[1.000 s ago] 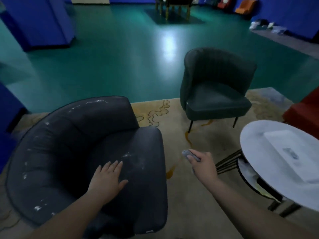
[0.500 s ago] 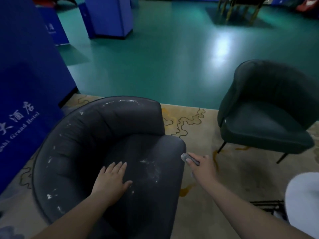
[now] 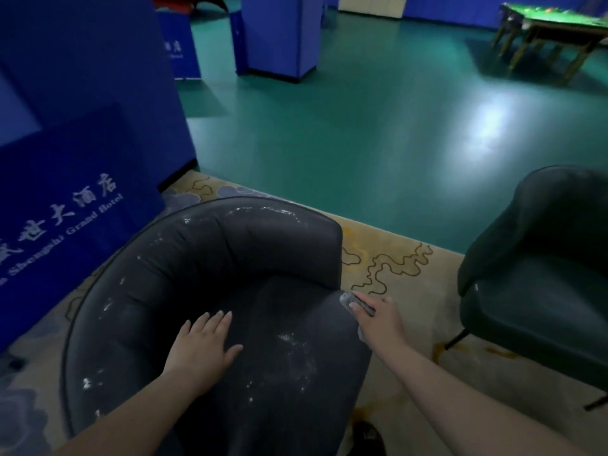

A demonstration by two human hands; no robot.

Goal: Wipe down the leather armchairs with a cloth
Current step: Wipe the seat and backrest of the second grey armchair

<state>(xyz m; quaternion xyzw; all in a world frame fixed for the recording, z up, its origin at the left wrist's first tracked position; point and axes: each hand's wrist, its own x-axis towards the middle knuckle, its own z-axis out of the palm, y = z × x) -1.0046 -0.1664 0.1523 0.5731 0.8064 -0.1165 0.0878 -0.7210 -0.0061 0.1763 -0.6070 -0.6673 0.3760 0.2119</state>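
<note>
My left hand [image 3: 202, 345] lies flat, fingers straight, on the seat of the dark grey armchair [image 3: 184, 264], whose leather is flecked with white marks. My right hand [image 3: 378, 319] grips a small grey cloth [image 3: 357, 302] against the seat's front right corner, beside the end of the armrest. The armchair stands on a patterned beige carpet [image 3: 394, 274]. A second dark armchair [image 3: 539, 274] stands at the carpet's right edge. Blue panels [image 3: 75, 192] with white lettering stand to my left, a green floor [image 3: 345, 133] beyond.

A patterned beige carpet [image 3: 391, 258] is lying over the green floor [image 3: 362, 133]; a scuffed dark grey leather armchair [image 3: 204, 268] and a dark green armchair [image 3: 539, 284] are standing on it, well apart.
</note>
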